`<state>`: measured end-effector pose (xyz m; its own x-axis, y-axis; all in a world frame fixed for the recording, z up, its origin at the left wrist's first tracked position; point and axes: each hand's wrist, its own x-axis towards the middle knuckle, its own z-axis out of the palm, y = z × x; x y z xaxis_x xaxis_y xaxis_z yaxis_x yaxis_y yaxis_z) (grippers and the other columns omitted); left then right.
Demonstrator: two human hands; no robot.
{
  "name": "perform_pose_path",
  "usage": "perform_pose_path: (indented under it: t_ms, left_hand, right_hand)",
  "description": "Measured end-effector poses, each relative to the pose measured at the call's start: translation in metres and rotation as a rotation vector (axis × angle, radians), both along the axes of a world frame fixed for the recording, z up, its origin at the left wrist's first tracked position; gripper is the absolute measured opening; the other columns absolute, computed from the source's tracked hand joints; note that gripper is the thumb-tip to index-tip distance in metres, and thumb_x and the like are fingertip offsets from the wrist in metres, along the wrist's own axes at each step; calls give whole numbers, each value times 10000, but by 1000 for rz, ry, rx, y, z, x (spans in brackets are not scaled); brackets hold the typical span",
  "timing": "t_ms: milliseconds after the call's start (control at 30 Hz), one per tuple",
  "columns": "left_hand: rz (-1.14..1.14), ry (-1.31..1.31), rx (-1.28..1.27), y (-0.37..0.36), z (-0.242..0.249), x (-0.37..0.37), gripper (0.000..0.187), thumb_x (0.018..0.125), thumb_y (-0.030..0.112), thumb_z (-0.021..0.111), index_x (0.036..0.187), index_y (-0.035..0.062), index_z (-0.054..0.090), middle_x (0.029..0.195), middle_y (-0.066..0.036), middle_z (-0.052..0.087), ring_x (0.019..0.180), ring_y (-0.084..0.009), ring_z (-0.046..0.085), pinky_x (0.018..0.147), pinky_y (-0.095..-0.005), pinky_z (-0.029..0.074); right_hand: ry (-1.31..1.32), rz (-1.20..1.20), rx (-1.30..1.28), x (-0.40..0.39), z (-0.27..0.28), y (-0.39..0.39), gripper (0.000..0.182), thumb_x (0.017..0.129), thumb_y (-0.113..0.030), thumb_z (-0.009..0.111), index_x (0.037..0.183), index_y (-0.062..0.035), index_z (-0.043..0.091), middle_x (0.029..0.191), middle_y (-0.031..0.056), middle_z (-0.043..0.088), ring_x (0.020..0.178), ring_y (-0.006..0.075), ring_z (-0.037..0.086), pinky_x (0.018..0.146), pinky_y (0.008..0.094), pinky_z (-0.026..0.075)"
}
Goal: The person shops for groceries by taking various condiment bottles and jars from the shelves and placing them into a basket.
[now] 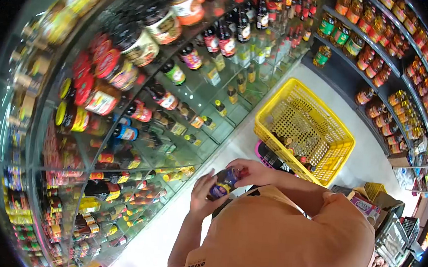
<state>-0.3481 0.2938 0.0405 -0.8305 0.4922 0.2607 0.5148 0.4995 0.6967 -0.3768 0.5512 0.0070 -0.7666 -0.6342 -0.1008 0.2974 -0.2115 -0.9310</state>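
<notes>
A dark bottle with a blue and yellow label (221, 188) is held in front of my chest, tilted on its side. My left hand (201, 193) grips it near its base, fingers along the label side. Round the red cap end, my right hand (256, 173) is closed, and its fingers partly hide the cap. The label's print is too small to read. To the left of my hands stands a glass shelf (213, 148) with rows of bottles and jars.
A yellow plastic basket (339, 152) with a few dark bottles inside stands on the floor ahead, beside a pink-rimmed basket (262, 152). Shelves of bottled goods (365, 57) line the far right. Large red-lidded jars (102, 96) crowd the upper left shelf. Cartons (365, 206) lie at right.
</notes>
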Motion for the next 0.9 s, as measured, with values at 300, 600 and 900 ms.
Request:
perform_pose_path:
  t_ms: [300, 600, 900]
  left_hand:
    - [520, -532, -114, -23, -129, 39, 438, 928, 97, 642, 1347, 36, 528, 1156, -151, 693, 948, -239, 706, 847, -347, 556]
    - [602, -1178, -665, -101, -229, 241, 418, 907, 362, 687, 1209, 77, 648, 1052, -125, 736, 945, -244, 717, 853, -353, 544]
    - [918, -1424, -293, -76, -171, 271, 368, 993, 223, 582, 1295, 16, 553, 1126, -166, 686, 981, -267, 683, 853, -365, 562]
  right_hand:
    - [-190, -573, 73, -49, -91, 210, 478, 793, -21, 700, 1240, -25, 532, 1198, 77, 631, 1024, 208, 628, 898, 364, 513]
    - [-9, -474, 1236, -142, -217, 238, 673, 661, -353, 844, 1226, -90, 589, 1064, 202, 693, 1001, 352, 673, 871, 432, 532]
    - [9, -236, 1322, -185, -329, 193, 629, 704, -255, 811, 1236, -77, 526, 1216, 211, 605, 1104, 393, 613, 909, 476, 513]
